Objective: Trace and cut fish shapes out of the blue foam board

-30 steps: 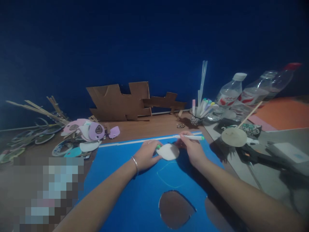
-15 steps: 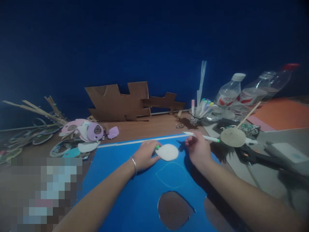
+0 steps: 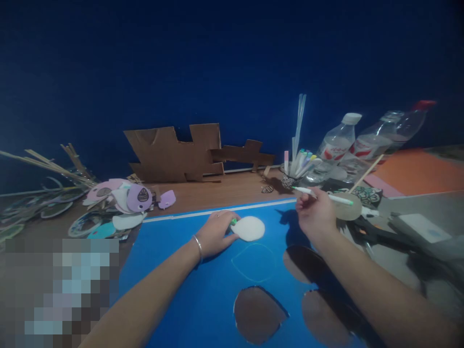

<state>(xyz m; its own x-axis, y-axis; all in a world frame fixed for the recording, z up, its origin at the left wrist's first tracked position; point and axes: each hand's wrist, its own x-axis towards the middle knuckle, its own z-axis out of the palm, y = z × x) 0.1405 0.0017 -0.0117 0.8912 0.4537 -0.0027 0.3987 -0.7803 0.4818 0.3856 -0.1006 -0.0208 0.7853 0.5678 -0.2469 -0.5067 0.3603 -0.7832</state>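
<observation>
Counted two bare hands, one pen (image 3: 340, 199), one white piece (image 3: 252, 228), one pale outline (image 3: 232, 261) and three cut-out holes (image 3: 259, 314) in the blue sheet (image 3: 174, 270). Counted three plastic bottles (image 3: 339, 137) at far right. Could not count the crowded markers (image 3: 302, 162). Found the right hand (image 3: 316, 215) closed on the pen, above the sheet's far right edge. Found the left hand (image 3: 216, 233) touching the piece's left end, thumb and index finger moderately apart; cannot tell whether pinching or only pressing. Noted a green bit (image 3: 233, 221) at the left fingers, partly covered. Noted two right-side holes darkened by shadow, and a near-left area pixelated beyond reading. Recorded the piece as flat, plain, rounded at right, narrowing leftward, lying on the sheet's far part, just beyond the outline.
</observation>
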